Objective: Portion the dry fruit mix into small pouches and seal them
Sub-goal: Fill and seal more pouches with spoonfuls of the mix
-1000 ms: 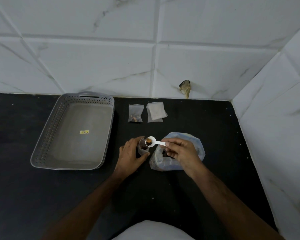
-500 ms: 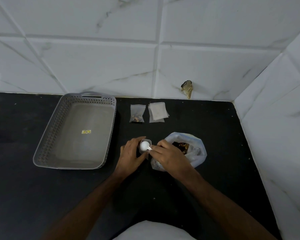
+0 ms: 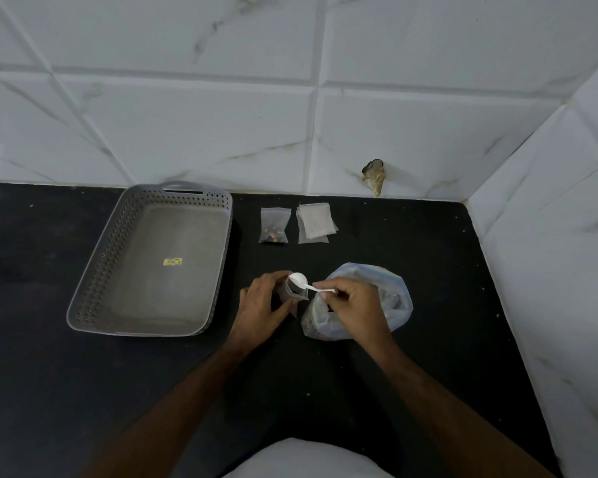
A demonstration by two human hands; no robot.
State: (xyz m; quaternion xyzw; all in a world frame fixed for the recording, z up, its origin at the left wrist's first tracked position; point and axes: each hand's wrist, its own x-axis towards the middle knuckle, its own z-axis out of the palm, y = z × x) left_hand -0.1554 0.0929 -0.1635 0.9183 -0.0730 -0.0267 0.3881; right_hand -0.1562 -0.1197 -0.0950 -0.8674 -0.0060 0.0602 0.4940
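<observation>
My left hand [image 3: 261,305] grips a small clear pouch [image 3: 292,294] that stands upright on the black counter, its mouth open upward. My right hand [image 3: 356,305] pinches the handle of a white plastic spoon [image 3: 304,283], whose bowl sits over the pouch's mouth and looks empty. Under my right hand lies the large clear bag of dry fruit mix [image 3: 392,298], partly hidden by the hand. Farther back lie a small pouch with dry fruit in it [image 3: 273,225] and a little stack of empty pouches [image 3: 315,222].
A grey perforated basket [image 3: 101,270] with only a small yellow sticker inside sits on the left. White marble-tiled walls close off the back and the right side. A damaged spot [image 3: 374,175] marks the back wall near the counter.
The spoon carried dry fruit to the pouch, tipped over into its mouth, and now shows an empty bowl. My left hand has kept hold of the pouch.
</observation>
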